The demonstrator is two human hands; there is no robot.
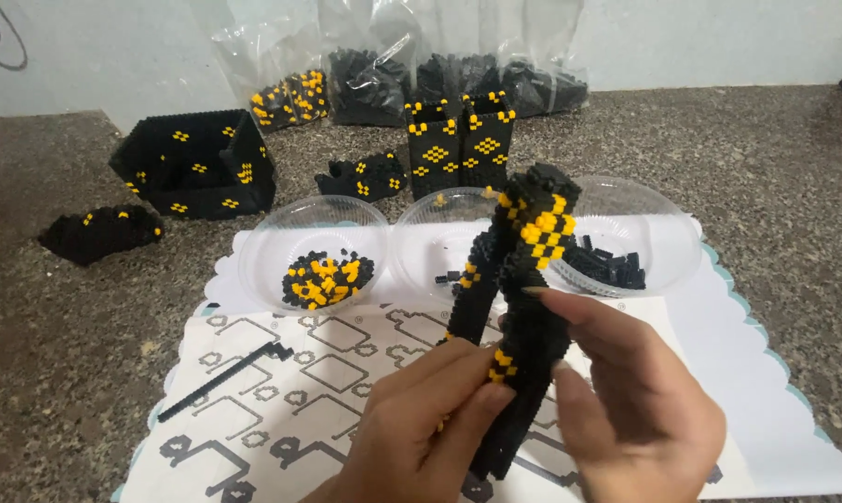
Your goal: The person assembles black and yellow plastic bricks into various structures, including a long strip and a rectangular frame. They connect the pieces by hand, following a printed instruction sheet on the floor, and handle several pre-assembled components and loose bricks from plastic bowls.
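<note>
Hands, left hand (421, 424) and right hand (630, 405), pinch brick panel (519, 307) before three clear bowls (311, 244).

Soft, even indoor light falls from above, bright enough to show the speckled counter (794, 186) plainly. Shadows are faint and short, with only a dim one beneath the hands (533, 419). White glare streaks the plastic bags (383, 37) and the rims of the clear bowls (314, 251). The hands look slightly soft with motion blur; the black bricks lose detail.
</note>
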